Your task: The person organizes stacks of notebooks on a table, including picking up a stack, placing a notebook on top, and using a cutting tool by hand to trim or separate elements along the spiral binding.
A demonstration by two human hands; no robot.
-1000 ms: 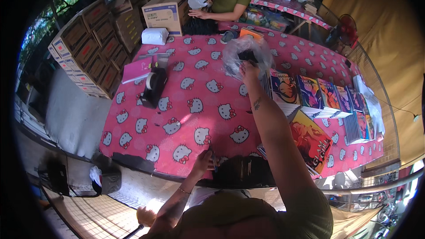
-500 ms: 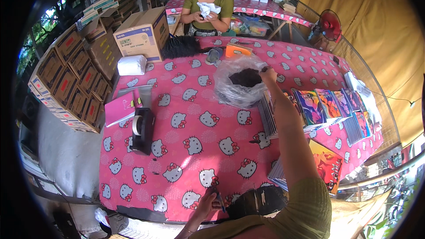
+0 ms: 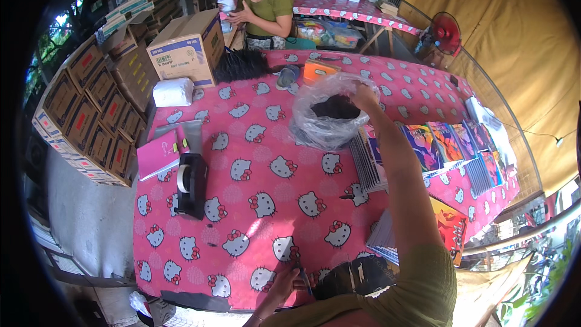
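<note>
Presently, a clear plastic bag (image 3: 311, 133) with dark stuff (image 3: 334, 108) inside is set on the pink tablecloth (image 3: 242, 272), right of its middle. The bag's far right rim is met by the right hand (image 3: 365, 95); whether plastic is gripped cannot be told. Books (image 3: 367, 163) are stacked just beside. Near the front edge, a slim dark object (image 3: 306, 280) is clasped in the left hand (image 3: 284, 284).
</note>
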